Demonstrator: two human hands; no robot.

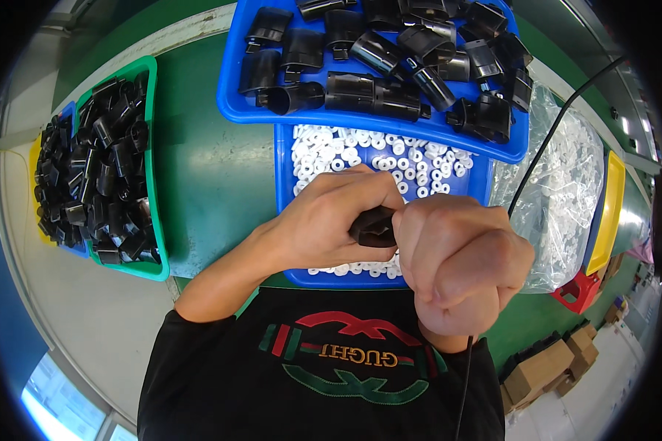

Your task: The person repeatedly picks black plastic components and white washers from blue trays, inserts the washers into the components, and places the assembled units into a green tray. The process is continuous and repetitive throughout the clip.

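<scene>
My left hand (338, 213) is wrapped round a black plastic part (375, 229), whose hollow end shows between thumb and fingers. Pressed up against that part is my right hand (463, 257), closed in a fist; whatever sits inside it is hidden. Both hands are over a blue tray (281, 169) of small white ring washers (412, 158). Just beyond stands a second blue tray (232, 81), overlapping the far edge of the first and filled with black tubular plastic parts (301, 48).
Left on the green tabletop (198, 162) is a green tray (153, 132) heaped with black parts. A black cable (555, 121) passes behind my right hand. To the right lie a clear plastic bag (559, 213) of white pieces, a yellow tray (607, 213) and cardboard boxes (541, 367).
</scene>
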